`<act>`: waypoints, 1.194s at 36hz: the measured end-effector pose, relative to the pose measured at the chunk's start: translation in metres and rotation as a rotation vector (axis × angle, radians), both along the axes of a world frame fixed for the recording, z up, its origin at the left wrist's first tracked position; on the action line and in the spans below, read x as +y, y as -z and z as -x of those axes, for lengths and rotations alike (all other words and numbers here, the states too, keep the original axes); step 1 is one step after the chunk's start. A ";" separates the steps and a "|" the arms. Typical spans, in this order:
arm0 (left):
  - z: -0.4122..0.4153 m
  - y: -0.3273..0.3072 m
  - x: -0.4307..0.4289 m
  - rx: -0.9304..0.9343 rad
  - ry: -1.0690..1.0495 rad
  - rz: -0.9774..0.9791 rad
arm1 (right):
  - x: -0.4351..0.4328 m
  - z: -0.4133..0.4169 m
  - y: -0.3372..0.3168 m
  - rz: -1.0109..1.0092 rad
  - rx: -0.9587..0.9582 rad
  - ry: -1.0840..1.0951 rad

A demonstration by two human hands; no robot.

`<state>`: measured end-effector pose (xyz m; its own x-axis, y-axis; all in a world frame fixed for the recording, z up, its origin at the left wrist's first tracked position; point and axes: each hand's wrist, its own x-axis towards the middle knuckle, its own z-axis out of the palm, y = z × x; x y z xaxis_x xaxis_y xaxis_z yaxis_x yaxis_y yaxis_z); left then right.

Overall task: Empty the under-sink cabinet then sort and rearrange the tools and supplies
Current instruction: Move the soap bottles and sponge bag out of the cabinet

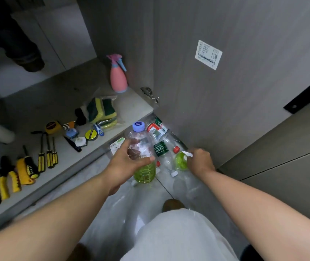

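Reaching down beside the open grey cabinet door (225, 91), I am working over the pale floor tiles (112, 204) just in front of the cabinet shelf (135, 104). My left hand (124, 159) is gripping a tall clear bottle (143, 172) round its middle, fingers and thumb curling about it; it is standing upright on the tiles with yellow-green liquid in its lower part and a purple cap on top. My right hand (200, 161) is clenching on the white top of a small green bottle (180, 161) close to the door. Between and behind the two, a cluster of empty bottles (161, 149) is lying on the tiles, some with red caps. On the shelf, a pink spray bottle (118, 78) is standing upright at the back, near the door hinge, and a bag of green and yellow sponges (101, 112) is lying in front of it. Further left, yellow-handled pliers (9, 181) and three screwdrivers (48, 155) are lying side by side, with a black and yellow tape roll (90, 134) sitting near the shelf's front edge.
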<state>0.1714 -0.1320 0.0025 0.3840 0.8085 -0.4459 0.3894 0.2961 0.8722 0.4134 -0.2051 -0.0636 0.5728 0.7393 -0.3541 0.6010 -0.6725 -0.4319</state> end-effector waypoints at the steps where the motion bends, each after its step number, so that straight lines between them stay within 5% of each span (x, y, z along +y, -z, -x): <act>1: -0.001 0.001 0.000 0.015 0.012 0.003 | 0.002 0.001 0.001 -0.014 0.011 0.002; 9: -0.017 0.003 -0.005 0.059 0.110 -0.005 | -0.012 0.010 -0.006 -0.235 0.170 0.086; 12: -0.024 0.001 -0.010 0.058 0.167 -0.046 | -0.018 0.022 -0.029 -0.435 0.602 0.043; 15: -0.032 -0.002 -0.016 0.108 0.238 -0.141 | -0.025 0.029 -0.053 -0.408 0.845 -0.096; 20: -0.036 -0.007 -0.021 0.157 0.315 -0.279 | -0.029 0.032 -0.074 -0.517 0.573 -0.137; 29: -0.034 -0.010 -0.026 0.201 0.437 -0.373 | -0.039 0.025 -0.082 -0.622 0.382 -0.110; 43: -0.010 -0.005 -0.001 0.404 0.467 -0.630 | -0.063 -0.011 -0.007 -0.122 -0.038 -0.031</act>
<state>0.1816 -0.1331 0.0072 0.6460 0.7498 -0.1433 0.6644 -0.4598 0.5892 0.4240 -0.2682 -0.0569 0.5607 0.7929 -0.2385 0.6381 -0.5974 -0.4858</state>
